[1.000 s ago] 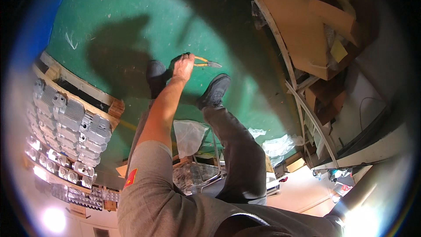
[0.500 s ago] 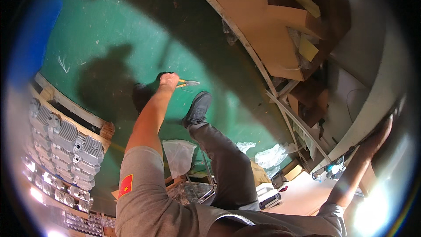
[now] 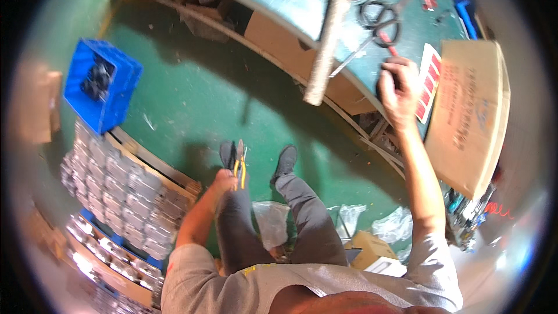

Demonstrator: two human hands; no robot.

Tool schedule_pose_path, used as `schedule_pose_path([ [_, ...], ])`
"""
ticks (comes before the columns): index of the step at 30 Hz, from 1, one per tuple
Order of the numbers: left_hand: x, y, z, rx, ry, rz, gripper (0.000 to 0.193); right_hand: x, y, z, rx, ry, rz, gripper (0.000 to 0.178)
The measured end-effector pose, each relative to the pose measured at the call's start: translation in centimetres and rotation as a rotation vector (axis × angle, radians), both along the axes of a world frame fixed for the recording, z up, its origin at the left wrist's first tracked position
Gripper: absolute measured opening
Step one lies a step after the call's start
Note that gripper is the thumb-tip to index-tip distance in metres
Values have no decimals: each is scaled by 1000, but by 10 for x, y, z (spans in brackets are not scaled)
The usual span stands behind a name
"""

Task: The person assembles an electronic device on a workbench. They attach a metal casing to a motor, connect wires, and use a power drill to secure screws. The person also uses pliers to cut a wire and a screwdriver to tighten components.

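My left hand (image 3: 224, 181) is closed round a pair of pliers (image 3: 240, 166) with yellow handles, jaws pointing away from me, low over the floor near my feet. On the right, my right hand (image 3: 401, 93) rests at the edge of the green-topped bench (image 3: 290, 1), fingers curled. A thin red piece (image 3: 390, 46) meets its fingertips; whatever lies inside the fingers is hidden. Just beyond are black-handled scissors (image 3: 383, 28). A hammer (image 3: 329, 46) lies to their left, its wooden handle reaching past the bench edge.
A cardboard box (image 3: 465, 113) stands right of my right hand, beside a red-and-white sheet (image 3: 428, 81). At left, a blue crate (image 3: 125, 90) holds dark parts, near stacked grey metal castings (image 3: 125, 180). Plastic bags (image 3: 271, 221) lie around my legs.
The view has swung right, bringing the bench top, hammer and scissors into sight. My right hand has come from the far right to the bench edge. The pliers stay in my left hand.
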State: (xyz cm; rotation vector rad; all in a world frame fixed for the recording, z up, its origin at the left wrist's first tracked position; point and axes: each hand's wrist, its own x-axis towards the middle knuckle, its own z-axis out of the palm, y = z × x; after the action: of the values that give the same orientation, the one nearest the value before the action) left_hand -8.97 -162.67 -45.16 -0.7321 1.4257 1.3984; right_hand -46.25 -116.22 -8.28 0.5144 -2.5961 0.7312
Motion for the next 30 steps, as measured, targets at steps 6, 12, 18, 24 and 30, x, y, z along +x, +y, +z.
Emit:
schedule_pose_path([
  [6, -56, 40, 264, 103, 234, 111, 10, 10, -5, 18, -36, 25, -77, 14],
  [12, -188, 146, 446, 88, 593, -114, 15, 119, -21, 65, -309, -166, -249, 14],
  [18, -340, 283, 459, 71, 751, -360, 8, 434, 21, 92, -456, -650, -746, 14],
  [24, -434, 273, 342, -440, 1271, -448, 34, 682, 31, 131, -484, -656, -1411, 18],
  [30, -189, 351, 439, 177, 722, -394, 6, 773, -1, 121, -1151, -131, -1778, 12],
])
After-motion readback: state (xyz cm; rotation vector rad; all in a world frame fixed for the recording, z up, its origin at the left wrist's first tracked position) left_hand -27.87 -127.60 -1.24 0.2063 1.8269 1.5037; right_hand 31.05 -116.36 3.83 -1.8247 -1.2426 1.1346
